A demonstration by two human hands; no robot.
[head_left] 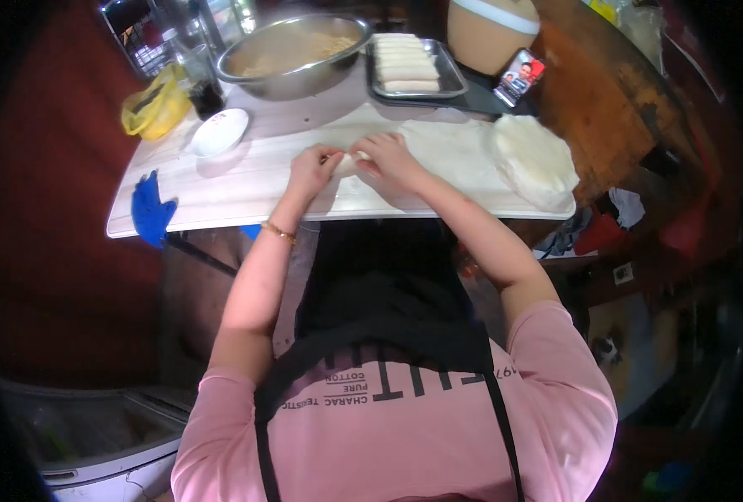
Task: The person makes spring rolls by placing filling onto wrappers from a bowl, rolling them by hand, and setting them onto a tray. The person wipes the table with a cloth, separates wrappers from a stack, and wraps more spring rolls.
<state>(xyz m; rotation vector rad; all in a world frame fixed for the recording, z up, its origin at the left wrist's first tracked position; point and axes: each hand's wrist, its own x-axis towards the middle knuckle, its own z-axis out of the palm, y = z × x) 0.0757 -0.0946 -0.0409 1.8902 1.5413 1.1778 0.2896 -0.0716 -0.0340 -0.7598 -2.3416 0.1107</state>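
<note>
Near the middle of the white tabletop, my left hand (313,169) and my right hand (386,161) are close together, fingers curled around a small pale spring roll (349,166). The left fingers pinch its left end, and the right fingers cover its other end. Thin white wrapper sheets (446,144) lie flat just right of my right hand. Farther right is a thick round stack of white wrappers (535,159). Finished white rolls (406,60) sit side by side in a metal tray (452,82) behind my hands.
A large steel bowl (292,87) of filling stands at the back, left of the tray. A white dish (221,132), yellow plastic bag (158,113) and blue glove (151,209) are on the left. A phone (519,77) leans against a beige container (492,38) at back right.
</note>
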